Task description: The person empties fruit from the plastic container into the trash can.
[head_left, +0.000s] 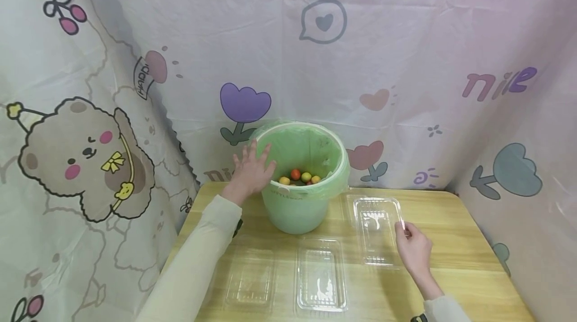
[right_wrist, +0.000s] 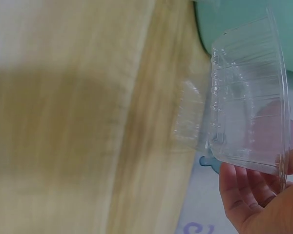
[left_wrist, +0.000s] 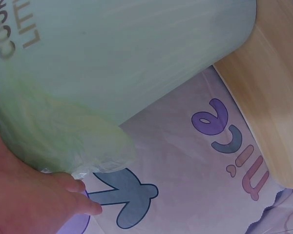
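A pale green bucket (head_left: pixel 295 212) lined with a thin green bag (head_left: pixel 335 182) stands at the back of the table. Small round red, yellow and green things (head_left: pixel 295 174) lie inside it; their kind is too small to tell. My left hand (head_left: pixel 251 172) is at the bucket's left rim with its fingers spread. In the left wrist view, the left hand (left_wrist: pixel 44 200) is beside the bag's folded edge. To the bucket's right, my right hand (head_left: pixel 413 248) pinches the edge of a clear plastic container (head_left: pixel 378 232). The right wrist view shows this container (right_wrist: pixel 246 102) tilted above the table.
Two more clear plastic containers, a left one (head_left: pixel 250 279) and a middle one (head_left: pixel 321 277), sit on the wooden table (head_left: pixel 469 262) in front of the bucket. Printed cloth (head_left: pixel 405 61) hangs behind the table and along both sides.
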A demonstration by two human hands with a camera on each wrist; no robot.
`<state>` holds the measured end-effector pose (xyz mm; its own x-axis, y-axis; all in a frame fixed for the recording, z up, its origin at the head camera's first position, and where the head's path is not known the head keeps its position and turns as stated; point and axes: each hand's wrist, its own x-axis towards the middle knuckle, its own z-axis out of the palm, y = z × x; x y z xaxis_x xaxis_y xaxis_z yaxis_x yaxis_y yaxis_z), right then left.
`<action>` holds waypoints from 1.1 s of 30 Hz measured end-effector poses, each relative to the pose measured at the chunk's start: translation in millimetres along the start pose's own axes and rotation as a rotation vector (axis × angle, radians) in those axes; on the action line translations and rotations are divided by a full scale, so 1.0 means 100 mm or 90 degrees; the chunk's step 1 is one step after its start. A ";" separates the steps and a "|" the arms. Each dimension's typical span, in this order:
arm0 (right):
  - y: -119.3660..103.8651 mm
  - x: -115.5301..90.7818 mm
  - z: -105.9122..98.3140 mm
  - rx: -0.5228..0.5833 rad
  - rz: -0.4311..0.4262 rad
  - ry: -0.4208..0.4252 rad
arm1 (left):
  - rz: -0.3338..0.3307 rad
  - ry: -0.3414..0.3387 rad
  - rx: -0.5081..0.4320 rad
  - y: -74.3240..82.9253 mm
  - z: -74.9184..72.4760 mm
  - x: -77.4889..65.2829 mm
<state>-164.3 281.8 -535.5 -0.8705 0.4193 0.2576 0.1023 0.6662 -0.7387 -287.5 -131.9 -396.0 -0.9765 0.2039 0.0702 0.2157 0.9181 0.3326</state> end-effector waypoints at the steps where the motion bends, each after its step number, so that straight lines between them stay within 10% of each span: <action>1: 0.02 -0.02 0.00 0.001 0.000 -0.006 | 0.001 0.000 -0.001 0.00 0.00 0.00; 33: 0.39 -0.50 0.08 -0.032 0.040 -0.091 | -0.002 -0.003 -0.027 0.01 -0.01 -0.02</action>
<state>-120.9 282.1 -582.6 -0.9211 0.3713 0.1173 0.1797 0.6727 -0.7178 -285.4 -131.2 -394.9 -0.9771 0.2031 0.0642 0.2123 0.9037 0.3719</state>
